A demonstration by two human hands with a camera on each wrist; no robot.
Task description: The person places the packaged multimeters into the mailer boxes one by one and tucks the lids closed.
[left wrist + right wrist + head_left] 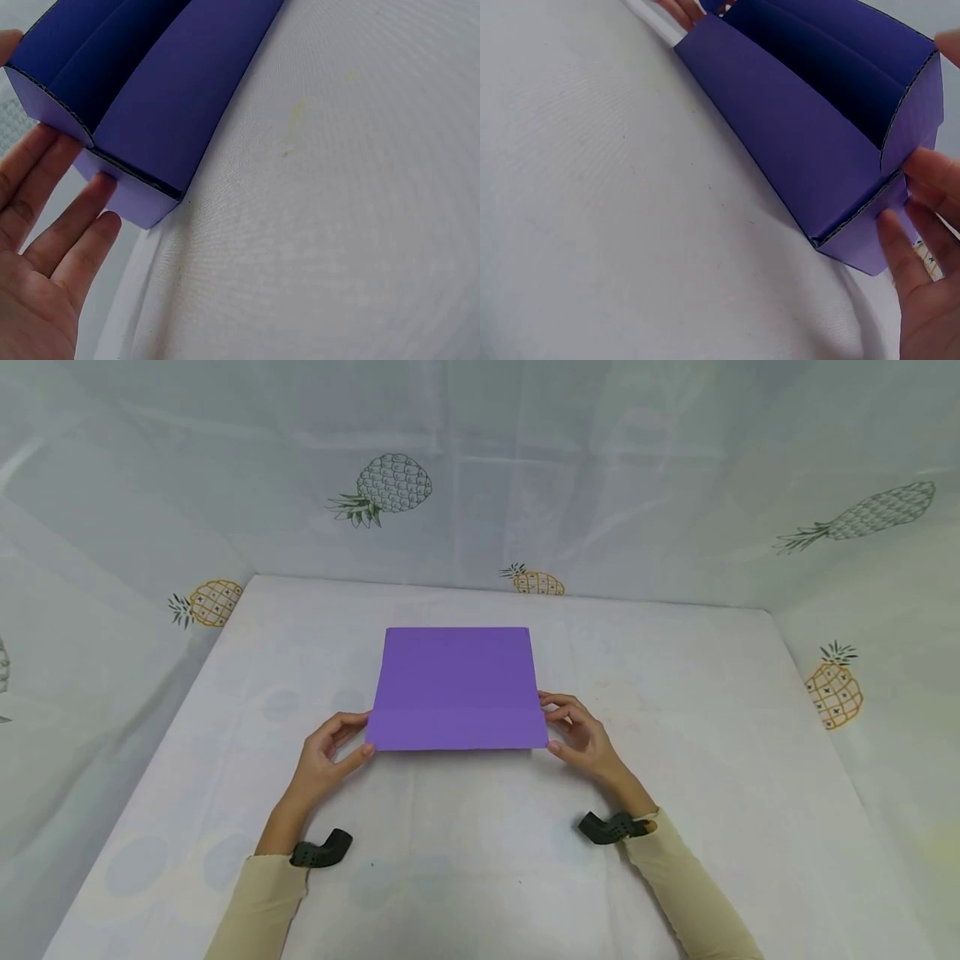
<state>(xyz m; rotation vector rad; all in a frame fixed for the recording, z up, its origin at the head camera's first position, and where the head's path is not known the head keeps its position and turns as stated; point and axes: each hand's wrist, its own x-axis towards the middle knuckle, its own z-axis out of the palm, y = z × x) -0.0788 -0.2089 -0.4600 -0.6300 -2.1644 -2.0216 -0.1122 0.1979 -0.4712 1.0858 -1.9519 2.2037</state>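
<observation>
A purple cardboard box (456, 685) lies on the white-covered table, its flat lid facing up. Both wrist views show the lid tilted up at the front, with a dark gap between it and the front wall (780, 127). My left hand (321, 758) holds the left side near the front corner. Its thumb is at the lid's edge and its fingers (75, 232) touch the side flap and side wall. My right hand (592, 743) holds the right side likewise, thumb at the front corner, fingers (900, 251) against the side. The box's contents are hidden.
A white cloth (465, 860) covers the table. Pale curtains with pineapple prints (393, 483) hang behind and at both sides. A dark device (322, 849) is strapped to the left wrist, another one (611, 827) to the right.
</observation>
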